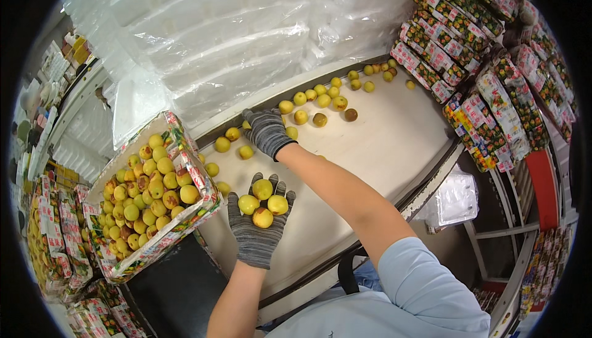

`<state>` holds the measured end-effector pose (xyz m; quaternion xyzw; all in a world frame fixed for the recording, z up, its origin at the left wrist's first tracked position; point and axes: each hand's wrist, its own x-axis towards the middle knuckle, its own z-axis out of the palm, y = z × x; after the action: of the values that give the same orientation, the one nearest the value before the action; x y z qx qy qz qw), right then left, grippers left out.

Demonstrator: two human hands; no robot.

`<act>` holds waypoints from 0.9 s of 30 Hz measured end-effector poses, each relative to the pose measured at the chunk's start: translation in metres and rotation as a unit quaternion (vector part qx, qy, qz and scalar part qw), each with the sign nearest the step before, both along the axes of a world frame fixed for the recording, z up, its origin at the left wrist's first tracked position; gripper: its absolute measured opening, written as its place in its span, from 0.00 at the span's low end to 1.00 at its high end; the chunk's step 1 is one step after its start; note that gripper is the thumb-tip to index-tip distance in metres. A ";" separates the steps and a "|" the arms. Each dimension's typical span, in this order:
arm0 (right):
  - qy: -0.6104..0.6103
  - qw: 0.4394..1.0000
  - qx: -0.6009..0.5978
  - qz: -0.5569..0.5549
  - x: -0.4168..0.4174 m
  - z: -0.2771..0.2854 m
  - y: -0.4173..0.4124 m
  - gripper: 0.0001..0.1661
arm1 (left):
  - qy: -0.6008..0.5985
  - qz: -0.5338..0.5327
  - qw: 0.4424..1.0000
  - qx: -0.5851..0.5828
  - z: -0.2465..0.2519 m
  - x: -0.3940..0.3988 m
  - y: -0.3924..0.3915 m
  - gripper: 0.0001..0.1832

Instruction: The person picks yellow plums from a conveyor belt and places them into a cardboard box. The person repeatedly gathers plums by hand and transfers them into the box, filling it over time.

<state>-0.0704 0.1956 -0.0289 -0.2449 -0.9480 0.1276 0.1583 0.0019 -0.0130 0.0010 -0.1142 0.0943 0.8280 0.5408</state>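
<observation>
My left hand (259,231), in a grey knitted glove, is palm up above the pale sorting surface (370,139). Several yellow-green jujubes (262,189) rest in its palm and on its fingers. Farther off, my gloved right hand (269,132) reaches down among loose jujubes at the far edge of the surface. One jujube (246,125) shows beside its fingertips; whether the fingers grip it cannot be told. To the left stands an open printed carton (203,208) heaped with jujubes (148,194), some with brown patches.
Loose jujubes (323,101) line the far rail. Behind it rise plastic-wrapped white foam boxes (222,37). Folded printed cartons (439,37) are stacked at the right. More filled cartons (51,236) stand at the far left. A dark panel (175,287) lies below the open carton.
</observation>
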 end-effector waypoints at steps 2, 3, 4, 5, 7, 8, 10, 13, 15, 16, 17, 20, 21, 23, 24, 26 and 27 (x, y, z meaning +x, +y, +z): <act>0.034 0.998 -0.048 0.014 0.013 0.008 0.000 0.26 | -0.001 -0.002 1.000 0.001 0.002 0.001 0.002 0.32; 0.051 0.996 -0.074 0.024 0.022 0.017 -0.006 0.26 | -0.002 0.001 1.000 -0.001 0.000 0.001 0.001 0.32; 0.091 0.992 -0.083 0.029 0.037 0.029 -0.018 0.25 | -0.007 0.006 1.000 -0.002 -0.001 0.000 -0.001 0.33; 0.148 0.979 -0.133 0.037 0.059 0.032 -0.026 0.24 | -0.011 0.010 1.000 0.005 -0.001 0.000 0.000 0.33; 0.238 0.947 -0.200 0.081 0.108 0.047 -0.052 0.25 | -0.020 0.030 0.999 0.013 -0.005 -0.001 -0.003 0.34; 0.164 0.958 -0.221 0.079 0.131 0.053 -0.058 0.25 | -0.024 0.013 0.999 0.037 -0.005 0.000 -0.005 0.35; 0.228 0.948 -0.114 0.189 0.161 0.054 -0.058 0.20 | -0.010 -0.025 0.998 0.058 0.004 0.003 -0.007 0.36; 0.293 0.931 -0.127 0.179 0.179 0.045 -0.043 0.10 | -0.031 -0.035 0.995 0.088 0.021 0.010 -0.010 0.36; 0.306 0.932 -0.185 0.063 0.178 0.039 -0.028 0.11 | -0.049 -0.026 0.991 0.125 0.037 0.008 -0.014 0.35; 0.302 0.929 -0.212 0.012 0.177 0.030 -0.015 0.10 | -0.046 0.011 0.990 0.136 0.052 0.005 -0.017 0.34; 0.298 0.943 -0.150 -0.001 0.172 0.025 0.001 0.12 | -0.043 0.054 0.986 0.150 0.068 -0.003 -0.019 0.34; 0.220 0.975 -0.014 -0.035 0.154 0.002 0.045 0.17 | 0.005 0.206 0.969 0.134 0.075 -0.051 -0.053 0.36; 0.199 0.980 0.012 -0.022 0.139 0.001 0.048 0.18 | 0.074 0.272 0.957 0.072 0.085 -0.062 -0.071 0.39; 0.174 0.984 0.001 -0.032 0.141 -0.010 0.059 0.19 | 0.002 0.290 0.948 0.134 0.098 -0.078 -0.076 0.43; 0.178 0.982 -0.049 -0.029 0.139 -0.016 0.056 0.19 | 0.008 0.282 0.950 0.131 0.105 -0.071 -0.076 0.44; 0.178 0.977 -0.113 -0.019 0.134 -0.022 0.041 0.18 | 0.013 0.273 0.954 0.126 0.110 -0.042 -0.070 0.45; 0.156 0.973 -0.169 0.025 0.132 -0.022 0.036 0.17 | 0.035 0.248 0.960 0.127 0.109 -0.028 -0.060 0.45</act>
<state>0.0612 0.2318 -0.0511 -0.2216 -0.8821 0.3264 0.2576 -0.0262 -0.0734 0.1101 -0.0352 -0.0240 0.9449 0.3247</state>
